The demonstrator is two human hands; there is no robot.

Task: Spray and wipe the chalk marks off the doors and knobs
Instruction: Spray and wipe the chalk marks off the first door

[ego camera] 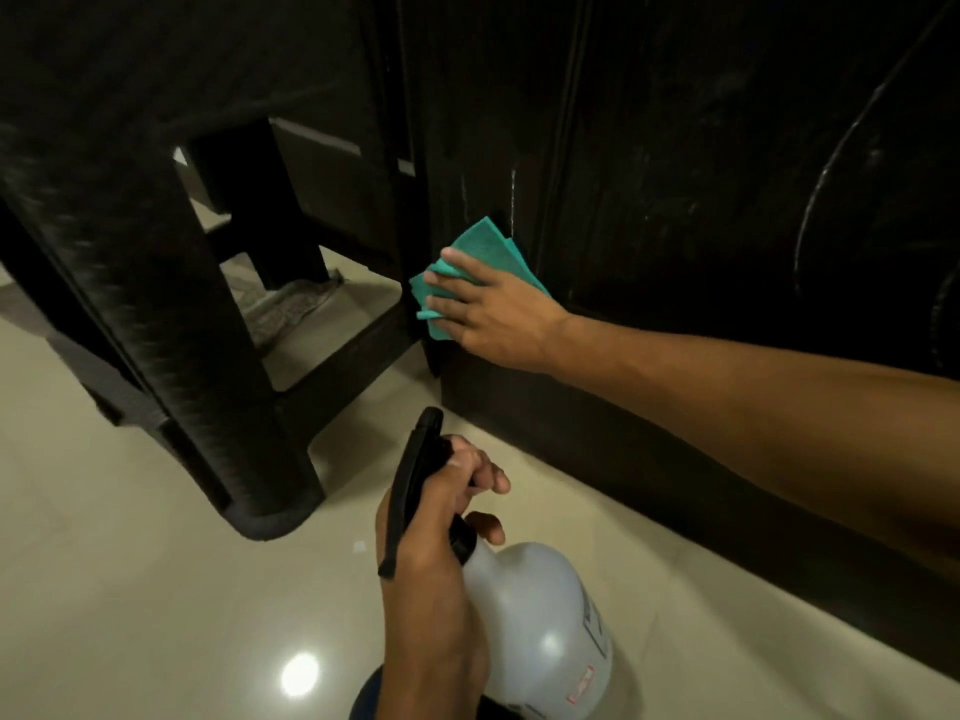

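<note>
Door: the tall dark wooden door [675, 174] fills the right and the upper part of the view. It is the surface to clean, and I use it as the landmark.
Floor: the glossy cream tiled floor [130, 589] runs under the door.
Stool: a black plastic stool with a woven pattern [171, 314] stands on the floor to the left of the door, near it.
Chalk marks: one long white curved chalk line [831, 163] lies on the right part of the door, well apart from the cloth. Short white strokes [513, 192] stand at the left edge of the door, just above the cloth.
Bottle: the translucent white plastic spray bottle with a black trigger head [540, 615] is in front of the door's base, low. I think it is kept there ready for the next spray.
Right hand [493, 309]: the fingers are spread flat and press the cloth against the door's lower left part, probably to rub.
Left hand [441, 517]: the fingers are curled round the bottle's black neck.
Cloth: the folded teal cloth [485, 244] lies between the right hand and the door.
</note>
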